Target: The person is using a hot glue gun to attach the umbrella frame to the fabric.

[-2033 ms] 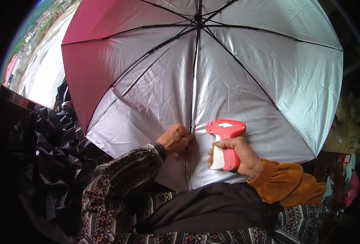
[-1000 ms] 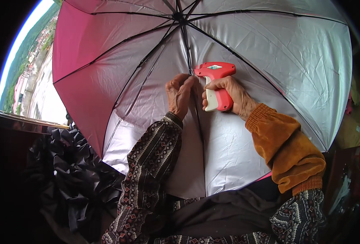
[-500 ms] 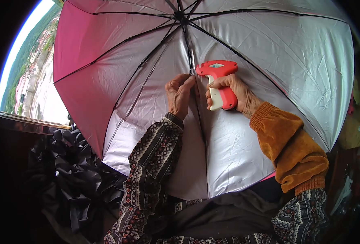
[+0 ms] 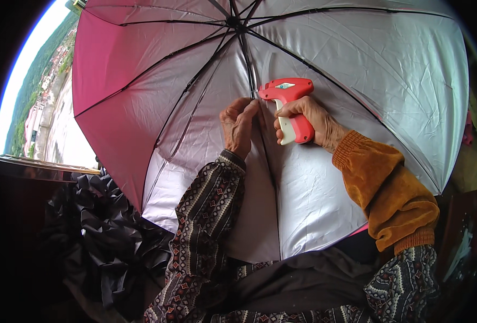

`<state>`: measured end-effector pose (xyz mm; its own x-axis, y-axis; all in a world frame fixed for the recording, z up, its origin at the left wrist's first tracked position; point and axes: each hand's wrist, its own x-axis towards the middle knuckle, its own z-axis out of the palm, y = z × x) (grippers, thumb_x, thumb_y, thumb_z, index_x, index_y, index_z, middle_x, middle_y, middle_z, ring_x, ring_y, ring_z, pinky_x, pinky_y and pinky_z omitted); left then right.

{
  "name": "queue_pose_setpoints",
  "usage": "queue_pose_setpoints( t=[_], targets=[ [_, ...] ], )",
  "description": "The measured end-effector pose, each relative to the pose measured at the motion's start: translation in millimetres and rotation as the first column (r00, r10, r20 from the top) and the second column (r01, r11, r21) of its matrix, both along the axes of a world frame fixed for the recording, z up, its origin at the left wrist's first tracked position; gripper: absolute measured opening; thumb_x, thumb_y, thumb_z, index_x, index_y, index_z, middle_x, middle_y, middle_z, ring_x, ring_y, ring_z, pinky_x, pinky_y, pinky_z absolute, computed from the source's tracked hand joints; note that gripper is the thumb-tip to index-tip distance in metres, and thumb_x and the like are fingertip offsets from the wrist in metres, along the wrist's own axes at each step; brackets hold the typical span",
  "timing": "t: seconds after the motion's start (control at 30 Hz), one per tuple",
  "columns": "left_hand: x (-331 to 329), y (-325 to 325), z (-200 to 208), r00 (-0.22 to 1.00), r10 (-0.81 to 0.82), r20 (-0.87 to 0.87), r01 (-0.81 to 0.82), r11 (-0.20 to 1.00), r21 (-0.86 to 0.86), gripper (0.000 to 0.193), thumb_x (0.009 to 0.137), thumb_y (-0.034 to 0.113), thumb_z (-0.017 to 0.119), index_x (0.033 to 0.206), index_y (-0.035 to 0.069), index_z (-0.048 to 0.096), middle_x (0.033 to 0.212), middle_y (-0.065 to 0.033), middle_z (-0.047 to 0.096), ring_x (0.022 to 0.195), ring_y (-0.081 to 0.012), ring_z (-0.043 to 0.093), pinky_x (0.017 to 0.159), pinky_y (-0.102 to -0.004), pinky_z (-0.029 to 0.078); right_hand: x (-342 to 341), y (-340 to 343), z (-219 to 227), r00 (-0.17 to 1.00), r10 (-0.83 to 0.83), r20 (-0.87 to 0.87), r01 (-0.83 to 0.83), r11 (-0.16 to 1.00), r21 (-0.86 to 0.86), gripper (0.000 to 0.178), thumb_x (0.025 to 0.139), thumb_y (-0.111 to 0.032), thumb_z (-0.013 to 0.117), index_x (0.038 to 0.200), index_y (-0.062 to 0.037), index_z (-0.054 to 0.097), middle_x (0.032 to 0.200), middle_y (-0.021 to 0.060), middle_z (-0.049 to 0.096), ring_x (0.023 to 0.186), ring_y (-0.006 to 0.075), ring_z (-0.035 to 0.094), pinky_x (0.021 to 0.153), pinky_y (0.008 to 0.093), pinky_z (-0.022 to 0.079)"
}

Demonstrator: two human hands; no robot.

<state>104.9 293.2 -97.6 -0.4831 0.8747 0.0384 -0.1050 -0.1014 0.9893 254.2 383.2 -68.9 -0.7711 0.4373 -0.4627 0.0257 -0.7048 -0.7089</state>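
An opened umbrella (image 4: 324, 177), silvery inside with black ribs and a pink left side, spreads before me. My right hand (image 4: 314, 118) grips a red and white tagging gun (image 4: 289, 91), fingers wrapped round its handle and white trigger. The gun's nose points left, close to the rib that runs down the middle. At that rib (image 4: 260, 129) my left hand (image 4: 238, 124) pinches with thumb and forefinger, just beside the gun's tip. What lies between those fingertips, rib or cloth, is too small to make out. Above, the ribs meet at a black hub (image 4: 234, 22).
Crumpled black fabric (image 4: 104, 237) is heaped at the lower left. Dark cloth (image 4: 303, 285) covers my lap below the umbrella's edge. A window ledge (image 4: 44, 164) lies at the left, with hills and buildings outside. Brown items (image 4: 467, 169) stand at the right.
The view has shifted slightly, so the umbrella's lower edge and my forearms sit a little further right. Both hands keep their hold, and the gun stays by the middle rib.
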Motion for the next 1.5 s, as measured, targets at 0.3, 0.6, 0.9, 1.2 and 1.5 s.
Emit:
queue_pose_setpoints(
  t=[0.3,0.6,0.9,1.2,1.5],
  targets=[
    [-0.7,-1.9,4.7,1.0,-0.001,0.03,0.002,0.999,-0.036,0.017,0.085,0.012,0.056,0.082,-0.003,0.062,0.063,-0.0028,0.057,0.054,-0.0095,0.053,0.05,-0.0243,0.042,-0.4,2.3,-8.1,0.997,0.007,-0.073,-0.013,0.996,-0.083,0.021,0.072,-0.008,0.057,0.089,0.003,0.053,0.073,0.0162,0.059,0.061,0.0284,0.061,0.062,0.0426,0.052],
    [-0.9,-2.0,2.2,1.0,0.012,0.024,-0.012,1.0,-0.018,0.017,0.085,0.013,0.057,0.082,-0.003,0.062,0.064,-0.0019,0.057,0.056,-0.0068,0.051,0.052,-0.0222,0.041,-3.8,-0.8,-8.2,0.995,-0.022,-0.093,0.008,0.989,-0.149,0.026,0.07,-0.007,0.06,0.091,0.0046,0.053,0.073,0.0171,0.059,0.059,0.0295,0.061,0.057,0.0434,0.052],
    [6.2,-1.7,11.6,0.937,0.107,-0.334,-0.139,0.988,-0.072,0.028,0.081,0.02,0.057,0.083,-0.007,0.063,0.068,-0.0046,0.06,0.065,-0.0105,0.052,0.061,-0.026,0.043,-8.0,7.6,-3.4,0.996,0.026,0.081,-0.031,0.998,0.063,0.015,0.07,-0.01,0.062,0.079,0.0004,0.057,0.065,0.0108,0.057,0.049,0.022,0.057,0.047,0.0354,0.049],
    [-8.3,1.1,-8.1,0.963,0.101,-0.25,-0.123,0.99,-0.075,0.027,0.078,0.019,0.057,0.075,-0.007,0.062,0.06,-0.007,0.058,0.058,-0.0117,0.054,0.056,-0.0284,0.044,14.1,-3.8,-1.3,0.985,-0.026,0.17,0.013,0.997,0.079,0.012,0.072,-0.012,0.062,0.076,-0.0044,0.054,0.063,0.0063,0.055,0.048,0.0152,0.053,0.042,0.0287,0.042],
    [-171.6,-103.0,0.9,-0.095,0.044,-0.995,-0.604,0.791,0.093,0.03,0.073,0.027,0.063,0.095,0.007,0.06,0.091,-0.0136,0.057,0.09,-0.0322,0.055,0.073,-0.0438,0.046,1.3,-56.1,-16.5,0.997,0.078,-0.005,-0.075,0.981,0.18,0.031,0.072,-0.01,0.064,0.097,0.0061,0.056,0.083,0.0155,0.062,0.069,0.0257,0.065,0.06,0.0378,0.056]
  ],
)
